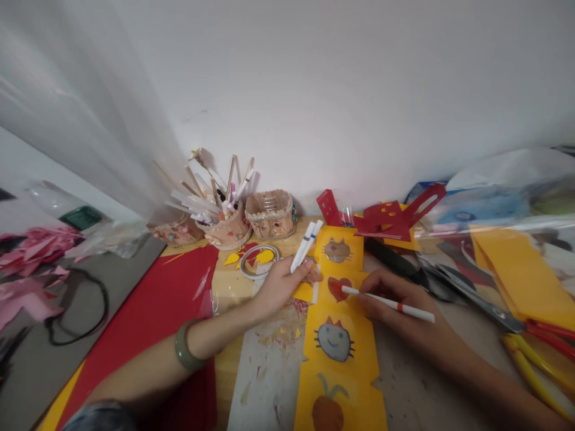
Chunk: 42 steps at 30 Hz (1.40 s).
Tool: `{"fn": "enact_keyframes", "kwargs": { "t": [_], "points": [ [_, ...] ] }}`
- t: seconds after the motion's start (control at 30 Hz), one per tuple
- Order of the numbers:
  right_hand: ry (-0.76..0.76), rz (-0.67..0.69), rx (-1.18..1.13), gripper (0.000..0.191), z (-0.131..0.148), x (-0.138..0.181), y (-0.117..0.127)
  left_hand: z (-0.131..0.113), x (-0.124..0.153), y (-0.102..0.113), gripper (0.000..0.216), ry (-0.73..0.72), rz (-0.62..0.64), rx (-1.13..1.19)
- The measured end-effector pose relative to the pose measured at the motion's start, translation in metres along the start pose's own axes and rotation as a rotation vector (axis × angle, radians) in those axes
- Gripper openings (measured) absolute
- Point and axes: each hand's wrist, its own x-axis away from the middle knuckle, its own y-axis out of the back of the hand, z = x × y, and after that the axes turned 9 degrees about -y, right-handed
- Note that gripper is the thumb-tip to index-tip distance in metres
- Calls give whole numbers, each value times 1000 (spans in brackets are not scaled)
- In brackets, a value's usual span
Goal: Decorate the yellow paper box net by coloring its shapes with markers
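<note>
Between the fingers of my right hand is a white marker with a red band. Its tip touches a red heart drawn on a long yellow paper strip. Other drawings on the strip are a brown cat face, a blue-grey face with whiskers and a brown-orange root vegetable with leaves. My left hand grips white markers upright, at least one with a blue band. It rests at the strip's left edge, where its fingertips are partly hidden.
Decorated pots stand along the wall, one crammed with pens and sticks. A roll of clear tape lies left of my left hand. Red paper covers the left side. Scissors with red handles and folded yellow paper lie at right.
</note>
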Motion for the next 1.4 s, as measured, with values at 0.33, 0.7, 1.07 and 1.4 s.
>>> {"fn": "enact_keyframes", "kwargs": {
  "t": [0.33, 0.7, 1.07, 1.4],
  "points": [
    [-2, -82, -16, 19, -4, -3, 1, -2, 1, 0, 37, 2, -1, -6],
    [-4, -54, 0, 19, 3, -2, 1, 0, 0, 0, 38, -2, -1, -14],
    [10, -97, 17, 17, -5, -3, 1, -2, 0, 0, 39, 6, -1, -9],
    [15, -116, 22, 20, -6, -4, 1, -1, 0, 1, 38, 1, 2, -5]
  ]
}}
